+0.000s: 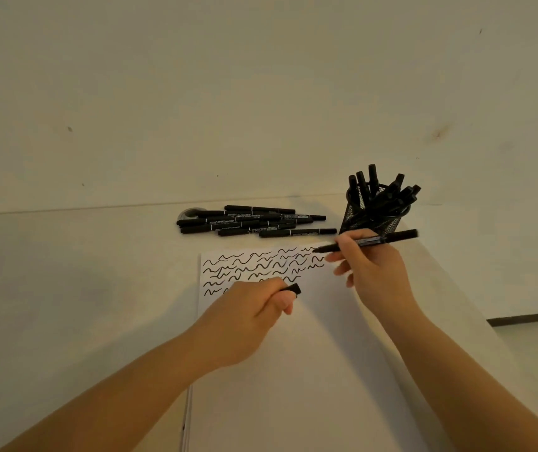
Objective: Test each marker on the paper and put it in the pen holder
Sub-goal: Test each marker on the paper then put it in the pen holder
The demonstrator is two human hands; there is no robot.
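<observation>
The uncapped black marker point(367, 242) lies almost level in the right hand point(373, 272), pinched between thumb and curled fingers, its tip pointing left and sitting at the far right corner of the white paper sheet point(310, 337); whether the tip touches the sheet cannot be told. Just beside the tip run the last of the black wavy test strokes point(254, 267), which fill the far edge of the sheet in several rows from its left corner to its right.

The left hand point(254, 316) rests over the sheet's left part with its fingers curled round a short black marker cap point(292, 289), whose end sticks out to the right of the fist. Some strokes of the lower rows are hidden under this hand.

Behind the right hand, near the far right corner of the pale table point(81, 288), stands the black wire-mesh pen holder point(375, 212), upright and full of black markers that lean out to different sides. The held marker's rear end crosses in front of the holder's base.

To the left of the holder, along the table's far edge, lies a loose pile of black capped markers point(254, 220), all roughly parallel to that edge, well apart from the sheet. At the pile's left end, partly under it, a roll of clear tape point(191, 213) shows.

The table's far edge meets a plain pale wall point(261, 93).
</observation>
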